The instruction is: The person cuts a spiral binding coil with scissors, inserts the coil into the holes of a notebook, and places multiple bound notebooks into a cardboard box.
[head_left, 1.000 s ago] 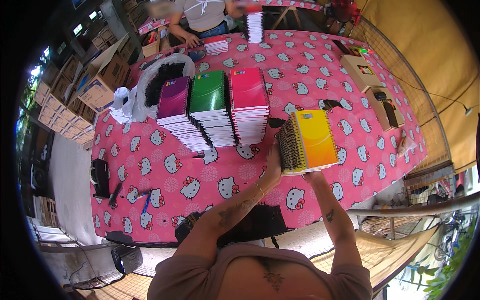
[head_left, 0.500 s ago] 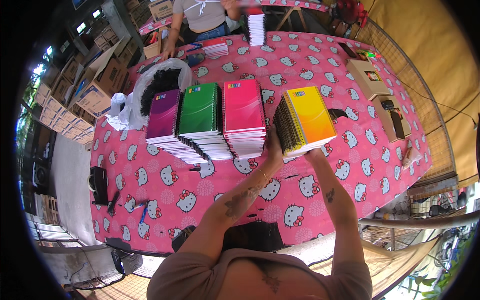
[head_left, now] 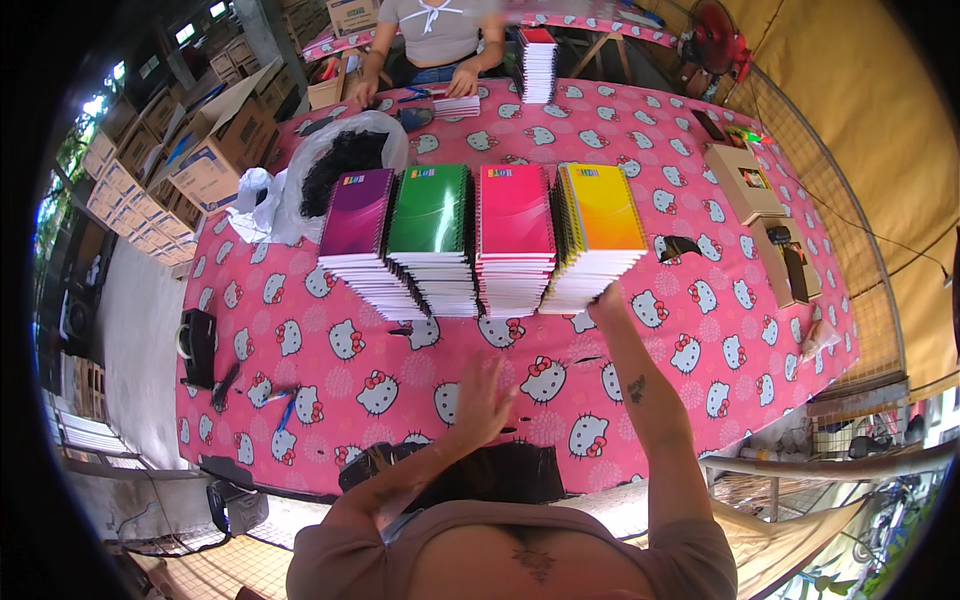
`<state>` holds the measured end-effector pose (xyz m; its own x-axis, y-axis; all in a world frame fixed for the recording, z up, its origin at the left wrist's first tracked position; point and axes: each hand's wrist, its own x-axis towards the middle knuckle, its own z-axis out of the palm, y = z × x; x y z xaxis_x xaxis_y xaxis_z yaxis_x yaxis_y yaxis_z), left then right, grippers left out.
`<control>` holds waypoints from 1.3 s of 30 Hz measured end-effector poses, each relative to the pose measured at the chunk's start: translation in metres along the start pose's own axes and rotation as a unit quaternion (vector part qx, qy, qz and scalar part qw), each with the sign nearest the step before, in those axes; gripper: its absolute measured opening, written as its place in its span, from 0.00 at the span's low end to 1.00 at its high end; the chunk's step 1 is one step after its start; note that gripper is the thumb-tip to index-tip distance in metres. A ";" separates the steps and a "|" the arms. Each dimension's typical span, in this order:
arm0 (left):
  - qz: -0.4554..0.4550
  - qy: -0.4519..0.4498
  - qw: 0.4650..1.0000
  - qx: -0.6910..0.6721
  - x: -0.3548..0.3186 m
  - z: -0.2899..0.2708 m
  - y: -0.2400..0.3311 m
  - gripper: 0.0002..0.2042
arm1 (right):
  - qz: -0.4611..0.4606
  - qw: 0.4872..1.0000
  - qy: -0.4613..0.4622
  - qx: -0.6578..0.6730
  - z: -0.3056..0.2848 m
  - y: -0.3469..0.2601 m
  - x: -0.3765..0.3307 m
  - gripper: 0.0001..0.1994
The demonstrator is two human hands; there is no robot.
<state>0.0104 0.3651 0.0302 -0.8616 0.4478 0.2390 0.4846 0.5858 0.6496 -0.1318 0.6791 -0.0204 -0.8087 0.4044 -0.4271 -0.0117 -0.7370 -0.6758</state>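
- Yellow stack (head_left: 608,210) is standing at the right hand's (head_left: 606,299) twelve o'clock.
- I can't tell that hand's grip.
- Left hand (head_left: 482,405) is hovering, fingers apart.

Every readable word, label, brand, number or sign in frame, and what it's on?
Wording not copied; locations only.
Purple notebook stack: small multicoloured lettering on top.
Green notebook stack: likewise.
Pink notebook stack: likewise.
Yellow notebook stack: likewise.
Open cardboard box: printed sides, too small and blurred to read.
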 end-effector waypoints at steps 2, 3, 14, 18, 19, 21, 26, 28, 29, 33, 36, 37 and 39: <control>0.017 0.024 0.994 0.104 -0.029 -0.019 -0.023 0.30 | 0.003 1.000 -0.022 -0.003 0.008 0.004 0.005 0.24; 0.034 0.040 0.989 0.137 -0.041 -0.018 -0.045 0.29 | 0.015 1.000 -0.025 -0.012 0.011 0.005 0.006 0.24; -0.333 0.349 0.746 -0.458 0.035 -0.139 -0.182 0.32 | 0.032 0.990 -0.083 -0.113 0.029 -0.027 -0.024 0.26; -0.096 0.168 0.893 -0.406 0.097 -0.148 -0.201 0.30 | -0.029 0.993 -0.104 -0.045 0.011 0.009 -0.001 0.29; -0.002 0.151 0.918 -0.367 0.098 -0.141 -0.206 0.29 | -0.028 0.994 -0.102 -0.037 0.016 0.019 -0.001 0.31; -0.013 0.150 0.846 -0.511 0.111 -0.115 -0.194 0.27 | -0.081 0.981 -0.168 -0.060 -0.004 0.007 0.014 0.30; -0.232 0.237 0.786 -0.522 0.087 -0.139 -0.191 0.35 | -0.053 0.982 -0.170 -0.064 0.002 0.036 -0.026 0.29; -0.331 0.372 0.830 -0.250 0.059 -0.144 -0.182 0.36 | -0.332 0.846 0.032 -0.416 -0.019 0.047 -0.045 0.26; -0.355 0.296 0.871 -0.168 0.028 -0.144 -0.183 0.29 | -0.354 0.795 0.043 -0.491 -0.022 0.056 -0.060 0.24; -0.201 0.297 0.931 0.065 -0.102 -0.156 -0.154 0.20 | -0.429 0.693 0.114 -0.567 -0.038 0.039 -0.067 0.17; -0.272 0.341 0.875 0.209 -0.213 -0.200 -0.169 0.23 | -0.470 0.627 0.140 -0.605 -0.028 0.049 -0.064 0.12; -0.298 0.352 0.854 0.239 -0.238 -0.214 -0.171 0.23 | -0.475 0.618 0.135 -0.612 -0.034 0.046 -0.059 0.13; -0.347 0.369 0.823 0.259 -0.286 -0.238 -0.186 0.24 | -0.460 0.618 0.149 -0.620 -0.032 0.051 -0.055 0.13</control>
<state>0.1309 -0.0334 0.0126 -0.7227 -0.5349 0.4377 -0.3268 0.8225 0.4655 -0.0695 0.6364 -0.0508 -0.6491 0.5610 0.5137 0.2221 0.7857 -0.5774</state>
